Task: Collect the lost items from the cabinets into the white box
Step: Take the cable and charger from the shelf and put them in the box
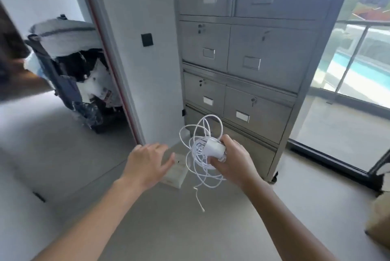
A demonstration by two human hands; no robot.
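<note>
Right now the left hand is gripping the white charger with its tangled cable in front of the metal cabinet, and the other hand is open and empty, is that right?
Not quite: the hands are swapped. In the head view, the right hand grips the white charger with its tangled cable in front of the metal cabinet, while the left hand is open and empty.

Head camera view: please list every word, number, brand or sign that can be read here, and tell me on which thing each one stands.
No text can be read in this view.
Label holders on the grey metal cabinet drawers: pale cards, blurred, nothing legible.
White charger block in the right hand: no marking visible.
Flat pale object on the floor beneath the left hand: faint marks near its lower edge, too small and blurred to read.
Black wall plate: blank.
</note>
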